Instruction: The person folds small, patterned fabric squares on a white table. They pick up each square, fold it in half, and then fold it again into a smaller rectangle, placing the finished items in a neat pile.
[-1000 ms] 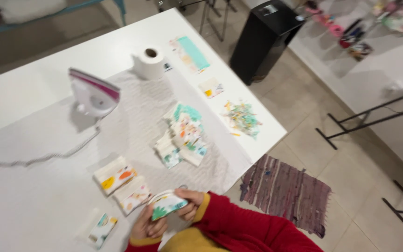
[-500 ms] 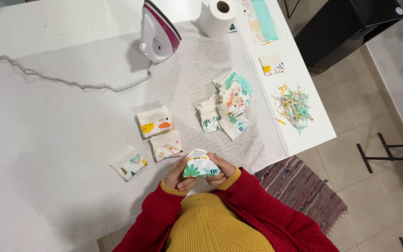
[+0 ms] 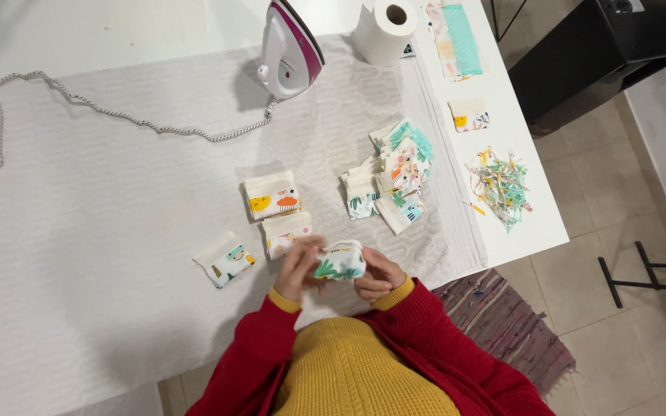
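Observation:
Both my hands hold a small white fabric pouch with green leaf print (image 3: pixel 340 262) just above the near edge of the table. My left hand (image 3: pixel 299 269) grips its left side, my right hand (image 3: pixel 378 276) its right side. Three similar printed fabric pieces lie on the grey ironing cloth (image 3: pixel 117 200) close by: one with an orange print (image 3: pixel 273 195), one just beyond my left hand (image 3: pixel 284 230), one further left (image 3: pixel 226 260). A loose pile of several more printed pieces (image 3: pixel 392 179) lies to the right.
A white and magenta iron (image 3: pixel 290 50) stands upright at the back, its braided cord (image 3: pixel 86 104) trailing left. A paper roll (image 3: pixel 385 29), fabric strips (image 3: pixel 456 31), a small piece (image 3: pixel 469 115) and thread scraps (image 3: pixel 499 186) lie right. A black bin (image 3: pixel 595 54) and rug (image 3: pixel 510 331) are on the floor.
The view has swung and steadied over the table. My hands stay on the leaf-print pouch, turning it slightly; my left fingers now reach over its top edge.

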